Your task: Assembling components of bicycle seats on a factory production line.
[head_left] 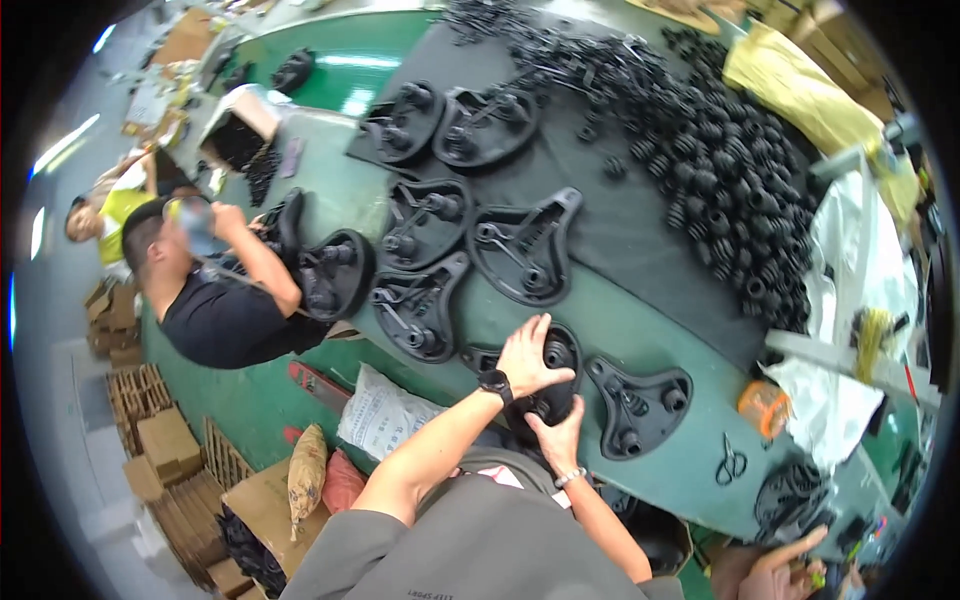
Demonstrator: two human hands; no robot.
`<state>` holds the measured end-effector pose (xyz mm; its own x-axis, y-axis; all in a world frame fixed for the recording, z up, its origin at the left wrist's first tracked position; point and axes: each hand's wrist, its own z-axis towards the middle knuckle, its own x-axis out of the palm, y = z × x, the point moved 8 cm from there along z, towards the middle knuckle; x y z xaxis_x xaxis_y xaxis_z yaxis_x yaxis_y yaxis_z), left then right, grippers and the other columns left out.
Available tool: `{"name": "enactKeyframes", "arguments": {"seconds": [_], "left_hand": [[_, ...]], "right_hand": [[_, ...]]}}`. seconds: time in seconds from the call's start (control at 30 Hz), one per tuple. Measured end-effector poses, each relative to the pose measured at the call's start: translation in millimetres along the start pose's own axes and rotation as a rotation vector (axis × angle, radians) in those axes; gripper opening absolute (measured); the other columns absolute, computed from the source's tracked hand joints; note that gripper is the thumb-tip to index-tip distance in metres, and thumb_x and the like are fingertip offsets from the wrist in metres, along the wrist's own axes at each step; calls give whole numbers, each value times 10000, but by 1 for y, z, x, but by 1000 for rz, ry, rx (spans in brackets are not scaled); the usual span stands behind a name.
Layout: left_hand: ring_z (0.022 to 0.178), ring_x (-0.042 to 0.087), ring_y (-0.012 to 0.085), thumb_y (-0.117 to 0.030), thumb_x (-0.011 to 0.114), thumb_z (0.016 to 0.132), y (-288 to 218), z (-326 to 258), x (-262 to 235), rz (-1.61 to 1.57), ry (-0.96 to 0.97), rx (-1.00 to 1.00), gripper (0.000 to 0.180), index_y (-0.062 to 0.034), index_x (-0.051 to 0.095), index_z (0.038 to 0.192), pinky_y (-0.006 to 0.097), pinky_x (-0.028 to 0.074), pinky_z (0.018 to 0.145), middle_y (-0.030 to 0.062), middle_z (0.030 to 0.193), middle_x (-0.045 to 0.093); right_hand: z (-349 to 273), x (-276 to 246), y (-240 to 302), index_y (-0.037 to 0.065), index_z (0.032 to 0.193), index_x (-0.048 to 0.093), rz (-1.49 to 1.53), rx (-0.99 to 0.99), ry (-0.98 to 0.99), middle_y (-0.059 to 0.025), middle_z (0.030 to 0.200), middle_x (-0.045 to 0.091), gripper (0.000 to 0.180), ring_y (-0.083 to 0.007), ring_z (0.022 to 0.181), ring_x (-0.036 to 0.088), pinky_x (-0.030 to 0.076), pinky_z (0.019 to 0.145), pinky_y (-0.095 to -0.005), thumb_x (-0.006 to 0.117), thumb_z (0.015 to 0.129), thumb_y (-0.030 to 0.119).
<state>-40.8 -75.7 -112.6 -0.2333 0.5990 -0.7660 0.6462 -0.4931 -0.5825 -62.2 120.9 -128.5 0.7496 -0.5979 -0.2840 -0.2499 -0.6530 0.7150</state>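
With our grip holding the black shell (556, 394) between left hand (529, 362) and right hand (559, 438) near the desk's (640, 325) near edge, we probably do best bracing it evenly.

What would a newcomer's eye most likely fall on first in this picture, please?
Probably the big heap of black ribbed parts at the table's upper right, with a bright yellow bag along its edge. Next might come the black bases spread across the green table, and the left hand and right hand on another base at its near edge.
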Motion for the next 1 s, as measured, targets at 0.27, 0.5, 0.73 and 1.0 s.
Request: {"name": "enactKeyframes", "arguments": {"seconds": [0.27, 0.5, 0.73, 1.0], "left_hand": [[1156, 626, 467, -793, 775, 645, 42, -6, -9, 5, 238, -123, 1311, 27, 306, 1555, 518, 507, 1020, 327, 1250, 615], [1011, 654, 450, -668, 826, 666, -16, -21, -61, -98, 298, 148, 1143, 65, 398, 1431, 516, 536, 901, 303, 1085, 645], [974, 642, 380, -638, 800, 722, -18, -14, -197, -147, 17, 370, 1072, 46, 439, 1465, 450, 496, 904, 232, 1045, 650], [1276, 564, 383, -510, 781, 854, 150, -43, -434, -310, -839, 288, 748, -3, 573, 1363, 470, 422, 1106, 196, 1355, 613]], "right_hand": [[12, 17, -17, -78, 1608, 112, 188, 77, 144, -234, 1572, 400, 1247, -324, 1417, 446, 344, 1196, -381, 930, 720, 236], [-40, -3, -12, -33, 1584, 264, 358, 46, 71, -175, 1525, 459, 957, -289, 1376, 482, 389, 1155, -404, 814, 835, 196], [-65, 36, 86, 33, 1620, 190, 718, -32, 113, -150, 1560, 395, 1112, -281, 1398, 460, 397, 1172, -428, 883, 785, 273], [45, 249, 280, 55, 1518, 417, 582, -145, 593, -80, 1475, 536, 607, -230, 1345, 538, 433, 1155, -424, 632, 1016, 319]]}}
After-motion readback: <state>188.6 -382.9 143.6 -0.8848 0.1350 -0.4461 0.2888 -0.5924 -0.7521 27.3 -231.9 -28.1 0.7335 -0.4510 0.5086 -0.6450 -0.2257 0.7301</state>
